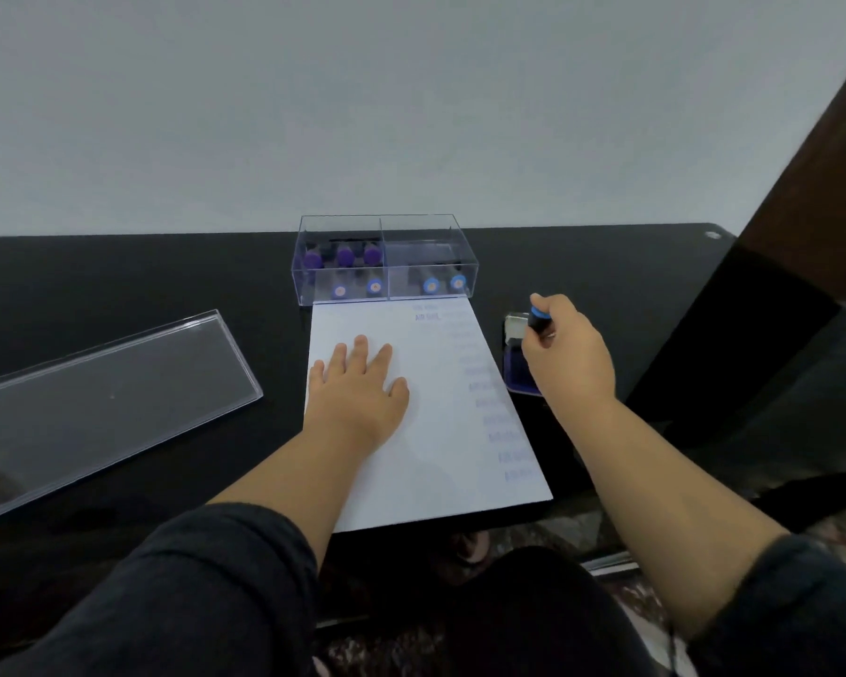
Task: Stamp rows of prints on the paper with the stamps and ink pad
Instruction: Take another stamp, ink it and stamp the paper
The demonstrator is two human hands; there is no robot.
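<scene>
— Why is your left hand (362, 383) spread flat on the white sheet of paper (426, 422)?

— It probably pins the sheet so the prints line up.

— And your right hand (565, 351)?

— It grips the blue-capped black stamp (539, 321) over the purple ink pad (521, 366) just right of the paper, likely re-inking.

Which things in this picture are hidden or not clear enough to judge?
- Head view: the prints along the right edge of the paper are too blurred to read.
- The ink pad is partly hidden by the right hand.
- The printing face of the stamp is hidden by that hand's fingers; whether it touches the pad is unclear.
- The left hand covers part of the paper.
</scene>
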